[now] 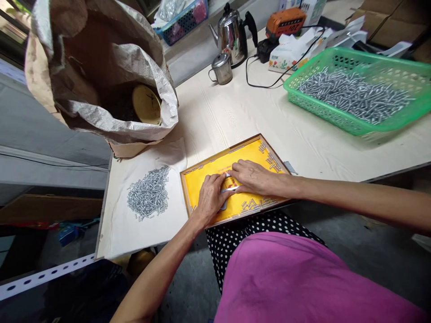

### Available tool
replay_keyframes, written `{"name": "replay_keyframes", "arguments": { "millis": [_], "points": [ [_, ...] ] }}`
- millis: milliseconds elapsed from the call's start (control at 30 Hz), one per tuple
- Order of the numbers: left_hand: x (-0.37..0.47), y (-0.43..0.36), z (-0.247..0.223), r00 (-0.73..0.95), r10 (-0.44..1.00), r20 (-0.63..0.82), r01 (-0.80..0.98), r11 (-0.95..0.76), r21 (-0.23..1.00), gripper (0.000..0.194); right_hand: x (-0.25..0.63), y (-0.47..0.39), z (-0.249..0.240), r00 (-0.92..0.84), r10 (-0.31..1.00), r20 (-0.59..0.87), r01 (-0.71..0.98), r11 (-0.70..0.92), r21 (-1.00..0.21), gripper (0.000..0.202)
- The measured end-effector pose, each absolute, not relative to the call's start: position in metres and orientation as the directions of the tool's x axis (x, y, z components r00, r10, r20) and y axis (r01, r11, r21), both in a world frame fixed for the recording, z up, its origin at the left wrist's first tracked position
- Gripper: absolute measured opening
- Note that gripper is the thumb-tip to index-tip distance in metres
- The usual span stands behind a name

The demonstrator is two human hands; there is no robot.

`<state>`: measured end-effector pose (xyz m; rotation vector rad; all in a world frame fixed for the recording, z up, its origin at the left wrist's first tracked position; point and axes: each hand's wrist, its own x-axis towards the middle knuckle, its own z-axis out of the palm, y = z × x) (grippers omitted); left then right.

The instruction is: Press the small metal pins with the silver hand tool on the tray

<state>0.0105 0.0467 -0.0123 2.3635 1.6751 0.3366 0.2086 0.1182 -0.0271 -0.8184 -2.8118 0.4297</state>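
Note:
A shallow tray with a yellow bottom (pixel 208 179) and a brown rim lies at the table's front edge. Over its middle, my left hand (pixel 211 197) and my right hand (pixel 249 176) close on opposite ends of a small white-edged piece (pixel 230 189). Yellow and red show between its pale edges; its exact kind is partly hidden by my fingers. Small silver metal pins (pixel 252 205) lie along the tray's near side, with more in the far right corner and a few along the back rim.
Left of the tray, a heap of similar pins (pixel 148 193) rests on a white sheet. Behind stands a large open sack (pixel 114 139) with a yellow bowl (pixel 148 105) inside. A green basket (pixel 336 121) of pins is at right. A kettle (pixel 232 36) and metal cup (pixel 222 69) stand at the back.

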Motion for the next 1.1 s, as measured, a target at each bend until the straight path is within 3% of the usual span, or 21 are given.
{"name": "replay_keyframes", "arguments": {
  "millis": [67, 167, 300, 433, 533, 633, 733, 900, 1100],
  "points": [
    [0.013, 0.039, -0.015, 0.352, 0.928, 0.121, 0.881, -0.372, 0.291, 0.036, 0.214, 0.128, -0.029, -0.846, 0.520, 0.118, 0.461, 0.825, -0.328, 0.043],
    [0.027, 0.024, -0.021, 0.405, 0.897, 0.179, 0.865, -0.439, 0.244, 0.015, 0.218, 0.145, -0.035, -0.845, 0.518, 0.131, 0.465, 0.834, -0.297, 0.021],
    [0.040, 0.008, -0.018, 0.423, 0.881, 0.212, 0.842, -0.468, 0.267, 0.016, 0.215, 0.158, -0.039, -0.825, 0.534, 0.184, 0.499, 0.842, -0.204, 0.018],
    [0.021, -0.003, 0.001, 0.169, 0.959, 0.226, 0.918, -0.237, 0.317, 0.016, 0.217, 0.140, -0.029, -0.795, 0.569, 0.210, 0.513, 0.816, -0.268, 0.017],
    [-0.001, -0.005, 0.013, -0.084, 0.996, 0.040, 0.956, 0.070, 0.284, 0.020, 0.223, 0.113, -0.026, -0.843, 0.502, 0.194, 0.401, 0.826, -0.396, 0.025],
    [-0.012, 0.000, 0.014, -0.179, 0.959, -0.220, 0.949, 0.228, 0.219, 0.024, 0.226, 0.089, -0.035, -0.866, 0.462, 0.193, 0.361, 0.844, -0.397, 0.027],
    [-0.013, 0.009, 0.013, -0.136, 0.928, -0.346, 0.955, 0.216, 0.204, 0.021, 0.225, 0.076, -0.050, -0.844, 0.496, 0.204, 0.389, 0.828, -0.405, 0.015],
    [-0.015, 0.014, 0.024, -0.010, 0.901, -0.433, 0.990, 0.069, 0.120, 0.014, 0.221, 0.075, -0.068, -0.828, 0.516, 0.219, 0.403, 0.819, -0.408, 0.012],
    [-0.036, 0.010, 0.053, -0.134, 0.880, -0.455, 0.983, 0.061, -0.171, 0.019, 0.221, 0.072, -0.073, -0.797, 0.542, 0.268, 0.427, 0.819, -0.383, 0.016]
  ]
}}
